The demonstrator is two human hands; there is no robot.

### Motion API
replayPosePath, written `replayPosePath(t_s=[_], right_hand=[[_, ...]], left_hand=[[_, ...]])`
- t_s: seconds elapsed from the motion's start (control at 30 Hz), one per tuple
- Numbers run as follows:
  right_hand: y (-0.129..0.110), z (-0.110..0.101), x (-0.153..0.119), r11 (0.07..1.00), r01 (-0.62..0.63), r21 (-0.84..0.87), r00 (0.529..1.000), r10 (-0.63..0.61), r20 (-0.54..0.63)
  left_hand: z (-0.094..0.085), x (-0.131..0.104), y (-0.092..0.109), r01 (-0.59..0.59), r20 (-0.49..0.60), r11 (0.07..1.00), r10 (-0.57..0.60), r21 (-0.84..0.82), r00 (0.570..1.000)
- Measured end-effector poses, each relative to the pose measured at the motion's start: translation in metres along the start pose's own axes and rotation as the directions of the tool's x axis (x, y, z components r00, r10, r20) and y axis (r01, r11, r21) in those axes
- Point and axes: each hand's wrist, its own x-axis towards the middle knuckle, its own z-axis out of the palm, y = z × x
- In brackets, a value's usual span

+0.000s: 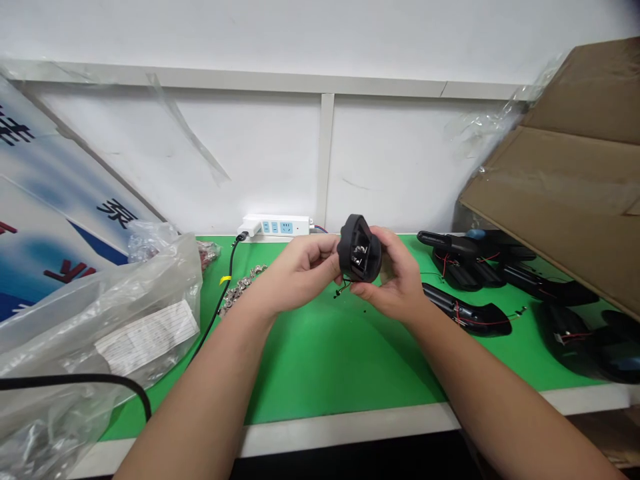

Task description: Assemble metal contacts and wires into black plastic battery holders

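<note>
Both hands hold a black plastic housing (357,250) up above the green mat, its open end facing me with shiny metal contacts inside. My left hand (310,270) pinches its left edge between thumb and fingers. Around its right side, my right hand (393,273) is closed, the thumb low and the fingers partly hidden behind. A short thin wire with a small metal end hangs beneath the housing. To the left of my left hand lies a pile of small metal pieces (243,287). Right of my right hand rests a curved black shell (470,310) with red wires.
A white power strip (280,225) with a plugged-in black cable stands against the wall. Clear plastic bags (150,313) cover the left side. More black shells (465,257) lie at the right, under a leaning cardboard box (560,153). The green tabletop (340,373) has a white front edge.
</note>
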Motion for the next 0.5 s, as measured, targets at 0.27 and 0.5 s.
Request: replayPosePath(t_s=[0.27,0.5], right_hand=[[-0.002,0.000,0.003,0.984,0.020,-0.178,0.994,-0.039,-0.104],[-0.008,0.002,0.006,0.976,0.060,-0.208,0.992,-0.083,-0.100]], left_hand=[[0.013,0.002,-0.001,0.082,-0.118,0.983,-0.102,-0.161,0.988],[0.012,0.001,0.004,0.066,-0.104,0.989,-0.080,-0.130,0.991]])
